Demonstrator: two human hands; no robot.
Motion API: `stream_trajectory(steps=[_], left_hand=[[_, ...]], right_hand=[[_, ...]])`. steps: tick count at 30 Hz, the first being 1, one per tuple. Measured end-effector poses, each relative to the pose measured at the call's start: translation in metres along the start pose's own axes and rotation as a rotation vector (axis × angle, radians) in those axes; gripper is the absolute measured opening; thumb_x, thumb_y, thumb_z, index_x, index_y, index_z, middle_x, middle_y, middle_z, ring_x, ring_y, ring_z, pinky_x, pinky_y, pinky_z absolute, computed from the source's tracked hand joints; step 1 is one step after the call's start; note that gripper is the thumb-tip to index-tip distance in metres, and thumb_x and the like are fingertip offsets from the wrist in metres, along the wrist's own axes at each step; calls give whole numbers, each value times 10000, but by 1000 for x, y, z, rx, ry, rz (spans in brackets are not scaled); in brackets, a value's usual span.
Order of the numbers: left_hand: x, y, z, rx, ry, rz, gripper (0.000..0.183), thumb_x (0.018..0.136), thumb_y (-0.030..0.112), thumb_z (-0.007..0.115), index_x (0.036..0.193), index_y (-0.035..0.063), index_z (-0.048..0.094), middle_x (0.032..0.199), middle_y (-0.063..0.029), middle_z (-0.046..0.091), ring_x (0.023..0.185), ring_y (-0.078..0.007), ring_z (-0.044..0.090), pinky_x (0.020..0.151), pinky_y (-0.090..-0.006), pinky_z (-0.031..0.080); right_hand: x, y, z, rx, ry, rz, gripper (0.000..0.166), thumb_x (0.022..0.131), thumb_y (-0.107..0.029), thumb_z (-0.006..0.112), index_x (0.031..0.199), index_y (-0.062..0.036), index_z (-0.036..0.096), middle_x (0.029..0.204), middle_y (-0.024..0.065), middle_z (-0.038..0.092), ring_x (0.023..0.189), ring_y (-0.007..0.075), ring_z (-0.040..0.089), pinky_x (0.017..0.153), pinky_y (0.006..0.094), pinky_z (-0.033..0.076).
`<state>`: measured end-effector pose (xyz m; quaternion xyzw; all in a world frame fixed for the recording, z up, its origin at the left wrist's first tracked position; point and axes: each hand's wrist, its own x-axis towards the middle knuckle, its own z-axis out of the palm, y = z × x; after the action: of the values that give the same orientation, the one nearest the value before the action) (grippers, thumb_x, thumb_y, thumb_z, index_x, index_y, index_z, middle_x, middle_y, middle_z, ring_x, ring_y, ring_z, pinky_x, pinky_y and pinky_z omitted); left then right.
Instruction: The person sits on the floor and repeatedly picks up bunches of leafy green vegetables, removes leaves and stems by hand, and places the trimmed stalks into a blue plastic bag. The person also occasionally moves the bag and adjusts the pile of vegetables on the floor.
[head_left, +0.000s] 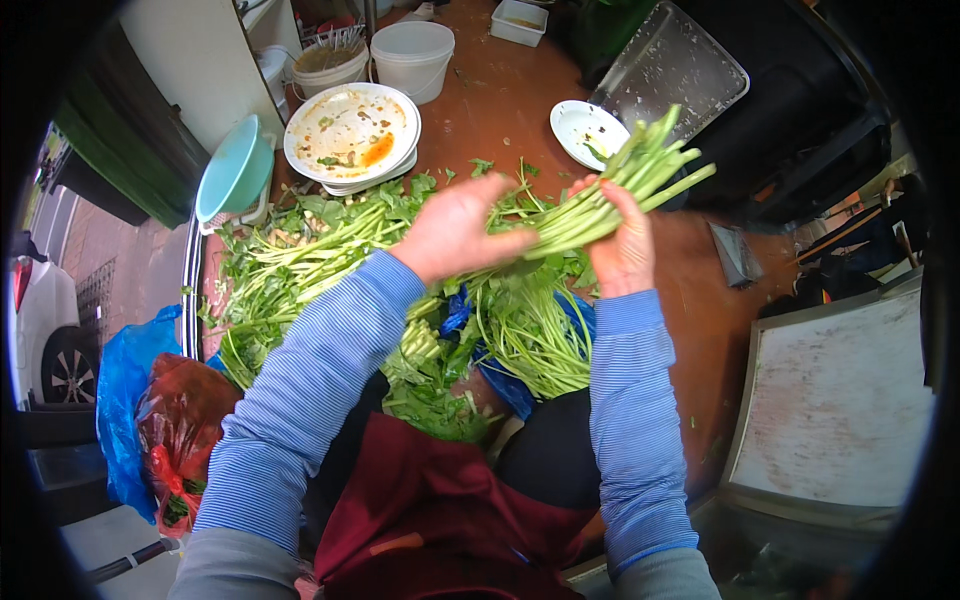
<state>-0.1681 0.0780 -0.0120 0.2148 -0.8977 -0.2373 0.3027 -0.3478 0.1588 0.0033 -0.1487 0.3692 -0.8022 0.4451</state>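
Note:
My right hand (624, 244) grips a thick bunch of leafy green stems (574, 223), the cut ends pointing up and to the right. Beside the bunch's lower part, my left hand (461, 229) is blurred, its thumb and fingers spread; whether it touches the leaves is unclear. Below my left forearm spreads a large heap of the same greens (300, 262). More loose stems (544, 349) lie on a blue plastic bag (504, 379) between my knees. Another bundle (420, 341) shows its pale cut ends close by.
Soiled stacked plates (349, 135), a turquoise basin (234, 169) and white buckets (412, 60) stand beyond the heap. Another plate (589, 135) lies near a leaning tray (671, 67). Red (187, 409) and blue bags (135, 375) sit left; a white-topped unit (829, 401) stands right.

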Motion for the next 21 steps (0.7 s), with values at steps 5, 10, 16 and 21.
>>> stream_trajectory(steps=[5, 10, 16, 21], left_hand=[[0, -53, -27, 331, -6, -281, 372, 768, 270, 529, 1099, 103, 507, 1055, -140, 549, 927, -276, 558, 786, -360, 449], [1, -76, -30, 396, 76, -311, 345, 692, 29, 463, 1016, 110, 550, 954, -123, 567, 903, -289, 549, 768, -390, 438], [-8, -55, -29, 287, 181, -240, 209, 721, 82, 501, 909, 70, 592, 889, -130, 565, 856, -300, 546, 734, -374, 437], [-2, -20, -35, 243, 162, -200, 122, 730, 61, 519, 840, 29, 561, 866, -117, 556, 843, -290, 537, 718, -360, 427]], right_hand=[[-28, -27, 4, 3, -205, -61, 384, 726, -25, 568, 1084, 0, 432, 880, 135, 548, 875, 265, 548, 887, 439, 423], [-46, -47, -10, 62, -227, -71, 340, 719, -48, 541, 1048, -12, 464, 888, 148, 552, 880, 304, 549, 887, 483, 401], [-58, -53, -29, 67, -151, 28, 277, 708, -40, 533, 970, 46, 515, 1001, 163, 558, 864, 232, 554, 774, 357, 476], [-54, -53, -46, 124, 48, 65, 271, 705, -49, 593, 958, 16, 520, 855, 107, 578, 792, 213, 564, 722, 357, 485]])
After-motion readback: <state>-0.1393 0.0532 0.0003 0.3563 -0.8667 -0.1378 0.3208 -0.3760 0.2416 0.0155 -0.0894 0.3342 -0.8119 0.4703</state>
